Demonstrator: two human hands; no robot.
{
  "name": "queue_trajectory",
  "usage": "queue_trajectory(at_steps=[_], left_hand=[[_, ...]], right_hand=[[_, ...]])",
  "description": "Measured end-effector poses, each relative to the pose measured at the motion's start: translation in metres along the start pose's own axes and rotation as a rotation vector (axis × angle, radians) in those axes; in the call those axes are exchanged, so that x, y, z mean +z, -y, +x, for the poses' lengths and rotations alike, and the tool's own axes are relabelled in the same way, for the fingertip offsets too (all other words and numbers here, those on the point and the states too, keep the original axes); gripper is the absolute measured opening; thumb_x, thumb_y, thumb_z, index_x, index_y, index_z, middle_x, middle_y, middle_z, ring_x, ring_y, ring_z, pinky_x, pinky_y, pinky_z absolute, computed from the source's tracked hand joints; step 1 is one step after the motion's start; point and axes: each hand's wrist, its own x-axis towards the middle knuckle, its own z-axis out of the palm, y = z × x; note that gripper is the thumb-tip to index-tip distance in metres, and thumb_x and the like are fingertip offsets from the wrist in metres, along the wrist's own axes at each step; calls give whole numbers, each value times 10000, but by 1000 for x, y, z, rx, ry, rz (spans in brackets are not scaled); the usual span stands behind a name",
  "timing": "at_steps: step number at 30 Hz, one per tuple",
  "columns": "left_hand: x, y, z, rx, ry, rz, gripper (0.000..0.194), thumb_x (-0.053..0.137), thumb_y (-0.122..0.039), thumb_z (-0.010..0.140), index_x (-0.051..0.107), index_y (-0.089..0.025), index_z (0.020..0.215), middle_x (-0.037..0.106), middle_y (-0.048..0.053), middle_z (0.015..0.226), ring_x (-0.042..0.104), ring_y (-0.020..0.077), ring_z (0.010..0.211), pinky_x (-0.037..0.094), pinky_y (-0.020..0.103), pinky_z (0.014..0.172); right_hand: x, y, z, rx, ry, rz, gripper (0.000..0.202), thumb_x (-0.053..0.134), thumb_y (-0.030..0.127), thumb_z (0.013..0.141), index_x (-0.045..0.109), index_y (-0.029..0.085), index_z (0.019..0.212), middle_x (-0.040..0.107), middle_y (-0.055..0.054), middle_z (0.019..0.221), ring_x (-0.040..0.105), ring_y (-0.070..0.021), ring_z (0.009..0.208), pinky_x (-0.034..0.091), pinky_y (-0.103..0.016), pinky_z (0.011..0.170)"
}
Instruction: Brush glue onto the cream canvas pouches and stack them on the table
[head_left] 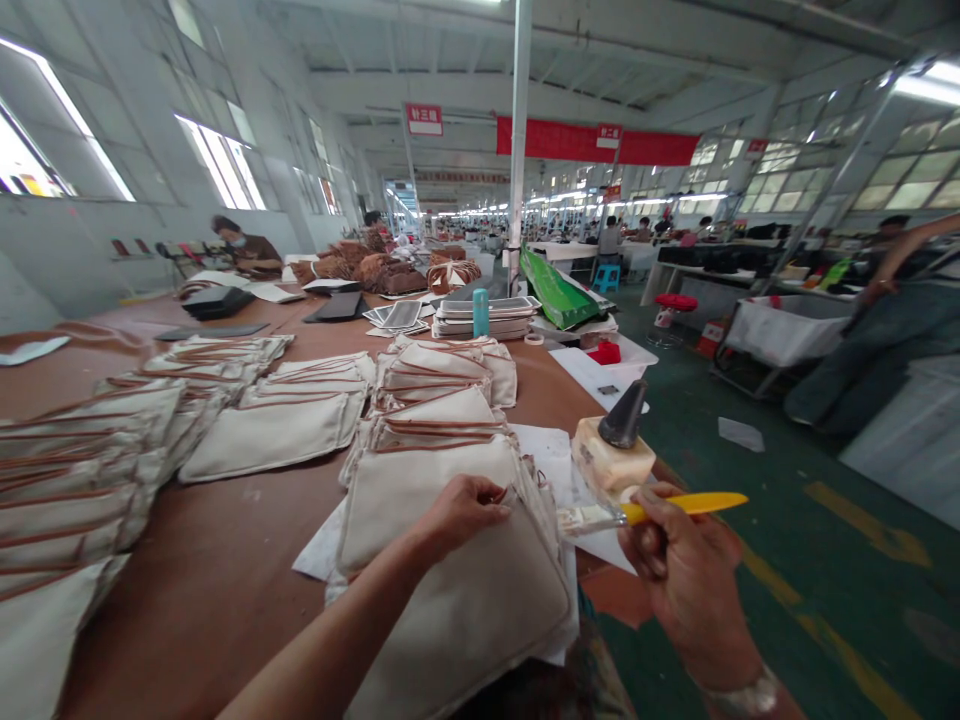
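Observation:
My left hand [465,512] is closed, its thumb and fingers pinching near the upper right edge of the front cream fabric pouch [450,610]. More cream pouches with brown edging stand behind it in an overlapping row. My right hand [679,560] grips a brush [705,503] by its yellow handle. The pale, coated bristles point left, beside the pouch's right edge. Just beyond that hand is a cream-coloured block-like container [611,458] with a dark cone [625,412] on top. White paper [544,447] lies under the pouches.
Further rows of cream pouches [75,470] cover the left of the brown table [225,560]. At the back are a turquoise bottle [481,313], stacked panels, a green package [559,290] and brown bundles. A person [251,250] sits back left; another stands at right beside a white cart [787,328].

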Motion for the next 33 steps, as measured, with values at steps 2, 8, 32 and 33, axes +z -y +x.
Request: queue_trajectory(at_steps=[2, 8, 32, 33], left_hand=[[0, -6, -12, 52, 47, -56, 194, 621, -345, 753, 632, -151, 737, 492, -41, 674, 440, 108, 636, 327, 219, 585], [4, -16, -35, 163, 150, -188, 145, 647, -289, 739, 642, -144, 736, 415, -30, 681, 378, 114, 662, 268, 232, 578], [41, 0, -87, 867, -356, 448, 114, 572, -205, 964, 628, -184, 867, 625, 29, 767, 502, 159, 718, 386, 296, 671], [42, 0, -89, 927, -373, 533, 119, 552, -183, 974, 616, -183, 874, 613, 24, 750, 481, 159, 701, 374, 304, 665]], right_hand=[[5, -5, 4, 9, 71, -72, 292, 810, 334, 815, 561, 186, 781, 410, 81, 496, 279, -59, 371, 279, -164, 381], [24, -21, 18, -21, 224, -329, 292, 760, 395, 863, 569, 185, 795, 391, 73, 494, 321, -98, 392, 230, -195, 364], [2, 2, 6, -124, 165, -355, 283, 746, 420, 886, 598, 188, 821, 392, 67, 497, 320, -100, 396, 261, -201, 379], [3, 1, 2, -107, 184, -359, 277, 746, 413, 892, 603, 186, 822, 398, 64, 498, 325, -101, 402, 260, -201, 383]])
